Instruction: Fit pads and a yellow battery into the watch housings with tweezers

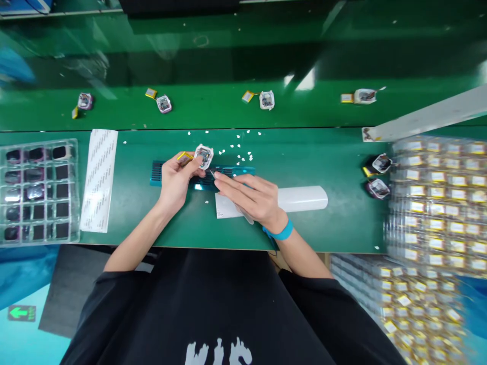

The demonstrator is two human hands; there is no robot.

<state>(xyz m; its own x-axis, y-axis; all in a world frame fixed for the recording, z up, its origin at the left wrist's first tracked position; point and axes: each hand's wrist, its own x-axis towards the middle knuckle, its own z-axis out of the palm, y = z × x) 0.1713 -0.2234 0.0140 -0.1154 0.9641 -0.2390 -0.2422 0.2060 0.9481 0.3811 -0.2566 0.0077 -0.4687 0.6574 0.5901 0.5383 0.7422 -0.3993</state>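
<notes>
My left hand (175, 180) is closed on a small white watch case (204, 156) with its circuit board exposed. A yellow battery (184, 157) hangs from the case by the thumb. My right hand (253, 196) pinches tweezers (212, 173), their tip just right of and below the case. Under both hands lies a slotted blue plastic strip (155, 173). A white backing sheet (302, 198) extends beneath my right hand. Small white drop-shaped pieces (238, 147) are scattered on the green table behind the strip. A blue band (283, 231) circles my right wrist.
At left stand a clear tray (78, 203) of dark-screened cases and a printed white sheet (99, 180). Stacked trays of batteries (437, 203) fill the right. Two open cases (378, 188) sit beside them. Several case-and-battery units (267, 100) line the back strip. A white bar (429, 114) slants in at right.
</notes>
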